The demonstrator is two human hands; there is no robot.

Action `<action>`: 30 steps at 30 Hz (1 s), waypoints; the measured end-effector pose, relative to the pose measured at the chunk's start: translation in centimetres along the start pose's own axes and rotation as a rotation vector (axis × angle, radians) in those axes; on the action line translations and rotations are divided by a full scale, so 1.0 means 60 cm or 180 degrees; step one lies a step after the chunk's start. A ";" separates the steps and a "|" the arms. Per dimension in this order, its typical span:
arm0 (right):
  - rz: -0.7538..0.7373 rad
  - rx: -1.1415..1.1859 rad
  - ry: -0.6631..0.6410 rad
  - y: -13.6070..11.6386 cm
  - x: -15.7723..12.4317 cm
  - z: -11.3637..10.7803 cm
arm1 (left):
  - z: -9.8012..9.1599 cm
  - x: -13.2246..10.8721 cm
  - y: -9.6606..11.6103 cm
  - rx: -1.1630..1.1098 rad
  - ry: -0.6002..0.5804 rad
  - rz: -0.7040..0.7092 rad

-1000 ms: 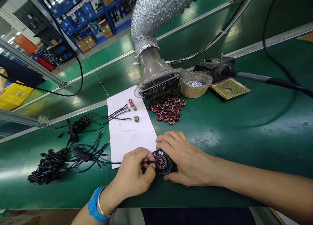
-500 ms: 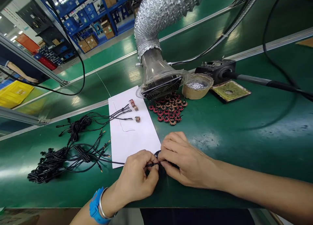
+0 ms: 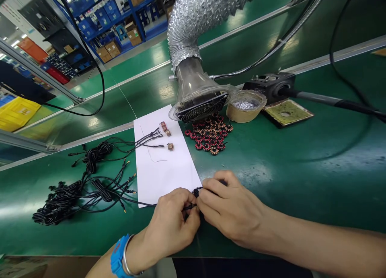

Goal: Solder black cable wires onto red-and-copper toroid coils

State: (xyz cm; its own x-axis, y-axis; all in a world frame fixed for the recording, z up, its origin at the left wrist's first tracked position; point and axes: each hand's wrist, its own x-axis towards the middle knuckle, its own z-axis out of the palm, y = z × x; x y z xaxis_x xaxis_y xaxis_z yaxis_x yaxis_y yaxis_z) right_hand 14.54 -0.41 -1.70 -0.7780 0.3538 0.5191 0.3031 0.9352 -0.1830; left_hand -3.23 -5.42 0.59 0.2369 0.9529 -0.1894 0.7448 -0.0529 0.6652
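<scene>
My left hand (image 3: 173, 221), with a blue watch on the wrist, is closed in a pinch on the end of a black wire (image 3: 144, 203) that runs left toward a tangled bundle. My right hand (image 3: 229, 209) curls over a small black round fan-like part (image 3: 197, 191), which is almost wholly hidden under the fingers. Both hands meet at the near edge of a white paper sheet (image 3: 163, 169) on the green bench. Three small copper coils (image 3: 166, 135) with black leads lie on the paper's far end.
A bundle of black wires (image 3: 75, 193) lies at the left. A pile of red and copper toroid coils (image 3: 209, 137) sits under a silver fume duct (image 3: 196, 48) with a grille. Behind it are a solder pot (image 3: 245, 105), a soldering iron stand (image 3: 271, 89) and a yellow sponge (image 3: 286, 113).
My right hand has closed over the black round part, whose red centre showed a second ago and is now hidden. Both hands have shifted slightly right, and my left keeps its pinch on the wire.
</scene>
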 end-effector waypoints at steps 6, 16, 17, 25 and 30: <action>0.0590 0.0482 0.0174 0.008 -0.006 0.020 | -0.002 0.001 0.001 -0.0116 0.0002 0.0003; 0.1162 0.0999 -0.0155 -0.002 -0.012 0.010 | 0.002 0.001 -0.003 -0.0036 0.0136 0.0108; 0.1176 0.1032 -0.0192 -0.003 -0.014 0.010 | 0.003 0.000 -0.004 0.0012 0.0159 0.0164; 0.1285 0.1189 -0.0455 -0.001 -0.012 0.000 | 0.014 -0.006 -0.010 0.0477 0.0367 0.0621; 0.1235 0.1221 -0.0543 0.004 -0.010 0.002 | 0.023 -0.006 -0.015 0.0619 0.0463 0.0808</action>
State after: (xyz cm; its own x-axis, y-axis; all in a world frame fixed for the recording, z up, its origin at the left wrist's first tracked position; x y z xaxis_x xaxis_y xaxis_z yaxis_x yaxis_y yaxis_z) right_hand 15.03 -0.41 -2.13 -0.7371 0.6400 0.2171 0.3877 0.6636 -0.6398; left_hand -3.15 -6.11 -0.93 0.3490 0.9338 0.0786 0.7816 -0.3363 0.5253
